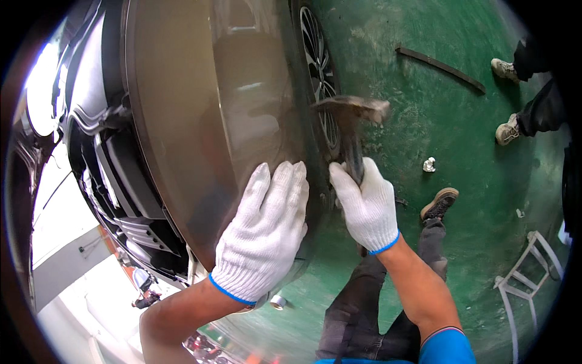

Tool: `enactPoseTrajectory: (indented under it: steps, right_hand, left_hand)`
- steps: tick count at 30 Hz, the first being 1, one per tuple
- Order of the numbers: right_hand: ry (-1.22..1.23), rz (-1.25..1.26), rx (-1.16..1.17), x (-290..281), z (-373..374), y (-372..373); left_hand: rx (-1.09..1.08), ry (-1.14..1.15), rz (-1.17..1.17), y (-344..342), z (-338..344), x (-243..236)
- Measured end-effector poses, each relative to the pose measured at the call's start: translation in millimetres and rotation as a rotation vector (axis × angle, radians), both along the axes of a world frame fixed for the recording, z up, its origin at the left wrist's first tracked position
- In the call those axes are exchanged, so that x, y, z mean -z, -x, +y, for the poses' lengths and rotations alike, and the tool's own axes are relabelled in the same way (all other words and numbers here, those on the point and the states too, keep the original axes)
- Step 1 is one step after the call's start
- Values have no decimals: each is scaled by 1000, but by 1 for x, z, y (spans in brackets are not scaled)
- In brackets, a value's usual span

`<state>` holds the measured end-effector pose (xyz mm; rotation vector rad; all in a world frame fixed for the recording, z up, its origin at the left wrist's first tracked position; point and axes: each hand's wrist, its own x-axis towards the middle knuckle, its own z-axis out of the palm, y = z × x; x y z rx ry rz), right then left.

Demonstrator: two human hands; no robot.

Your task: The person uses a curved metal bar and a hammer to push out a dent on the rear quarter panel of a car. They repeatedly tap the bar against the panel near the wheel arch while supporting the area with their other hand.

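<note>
My left hand [262, 227], in a white knit glove with a blue cuff, lies flat on the brown car fender [182, 121], fingers stretched out and close together. My right hand [367, 206], gloved alike, is closed round the handle of a hammer [353, 142]. The hammer's head is up, a little blurred, beside the wheel [319, 73] at the fender's outer edge. I cannot tell whether the head touches the car. Part of the handle is hidden in my right glove.
The engine bay [130, 170] lies exposed left of the fender. On the green floor [388, 73] are a dark curved strip [441, 67], a crumpled white scrap [429, 164] and a tape roll [277, 302]. Another person's shoes [508, 130] stand at right, above a grey metal frame [526, 282].
</note>
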<state>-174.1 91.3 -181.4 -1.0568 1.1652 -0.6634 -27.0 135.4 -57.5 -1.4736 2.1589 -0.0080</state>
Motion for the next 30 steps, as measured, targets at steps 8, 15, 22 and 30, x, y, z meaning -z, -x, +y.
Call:
enactPoseTrajectory:
  steps: [8,15,22,30]
  right_hand:
    - [-86,-147,77,17,11,20]
    - [196,-196,166,15,-17,-13]
    - [442,-162,270,14,-22,-24]
    - [483,-110,257,17,-20,-25]
  left_hand:
    - [26,207,-54,-12,-90,-21]
    - [47,87,-63,-3,-91,-17]
    - [-1,-8,3,-6,-48,-19]
    - [-20,-5,31,-7,-48,-17]
